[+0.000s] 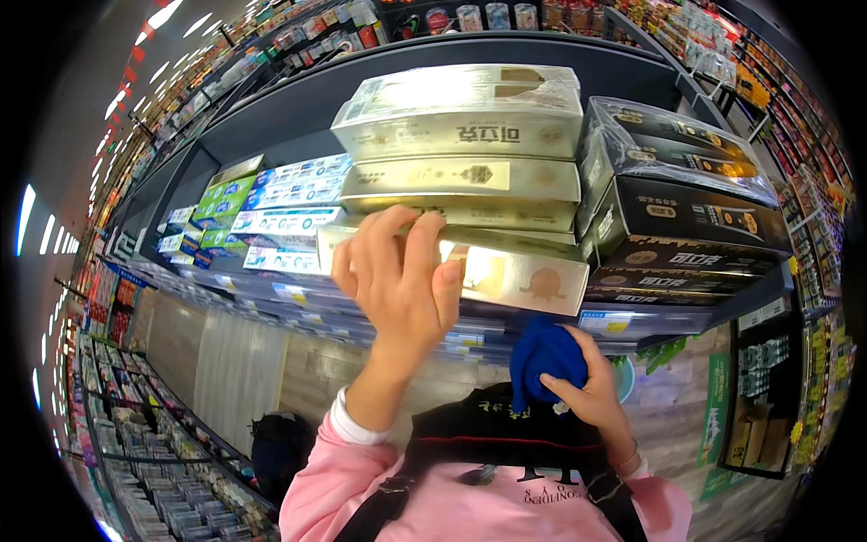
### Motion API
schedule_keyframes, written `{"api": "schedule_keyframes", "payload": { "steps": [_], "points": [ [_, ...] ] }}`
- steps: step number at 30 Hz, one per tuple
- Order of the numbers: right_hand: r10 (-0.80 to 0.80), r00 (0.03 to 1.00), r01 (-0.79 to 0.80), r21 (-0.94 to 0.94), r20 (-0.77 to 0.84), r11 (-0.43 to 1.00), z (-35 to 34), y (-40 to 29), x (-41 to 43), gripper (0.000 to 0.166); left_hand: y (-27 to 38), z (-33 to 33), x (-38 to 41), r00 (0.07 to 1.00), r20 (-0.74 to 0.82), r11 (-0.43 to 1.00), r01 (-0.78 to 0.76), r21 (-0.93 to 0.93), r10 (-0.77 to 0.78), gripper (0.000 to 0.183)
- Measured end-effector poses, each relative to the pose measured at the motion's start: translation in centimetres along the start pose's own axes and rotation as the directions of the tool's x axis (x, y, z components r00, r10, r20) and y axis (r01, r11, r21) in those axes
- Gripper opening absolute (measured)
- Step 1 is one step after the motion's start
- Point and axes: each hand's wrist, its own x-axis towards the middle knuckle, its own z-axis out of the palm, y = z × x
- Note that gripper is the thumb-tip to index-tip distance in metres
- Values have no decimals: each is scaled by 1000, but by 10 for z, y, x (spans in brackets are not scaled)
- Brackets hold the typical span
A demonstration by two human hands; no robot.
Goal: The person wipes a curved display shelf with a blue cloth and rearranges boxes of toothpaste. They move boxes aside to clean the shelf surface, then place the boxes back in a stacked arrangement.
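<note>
My left hand [399, 278] lies over the front gold box [521, 274], its fingers curled at the upper edge and its thumb before the front face. That long box sits tilted at the shelf's front edge, its right end lower than its left. Behind it rises a stack of gold boxes [460, 177], the upper ones in clear plastic wrap. Close to my body, below the shelf edge, my right hand [589, 386] is closed around a bunched blue cloth [547, 359].
Black boxes [698, 217], partly film-wrapped, stand right of the gold stack. White-and-blue toothpaste cartons [298, 183] and green cartons [225, 201] sit to the left. Price labels [606, 321] line the shelf edge. A light-blue basin [623, 379] shows below, beside my right hand.
</note>
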Motion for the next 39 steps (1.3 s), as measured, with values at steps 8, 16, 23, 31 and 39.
{"api": "schedule_keyframes", "payload": {
  "steps": [8,16,23,31,39],
  "points": [
    [-82,989,89,-56,121,994,10,-15,2,66,-11,28,28,998,-65,1000,22,-3,-22,23],
    [-216,971,224,-77,99,971,11,-20,4,67,-48,-8,26,953,-148,872,169,-459,-263,24],
    [-173,983,174,-11,58,985,9,-10,13,67,-89,-53,-7,978,121,979,180,-94,-169,62],
    [-154,988,155,28,-9,988,2,-8,20,66,-86,-20,-9,968,229,991,120,-51,-105,95],
    [-189,981,192,-64,43,979,-1,-14,27,66,-90,-21,-7,948,288,978,175,-111,-137,94]
  ]
}}
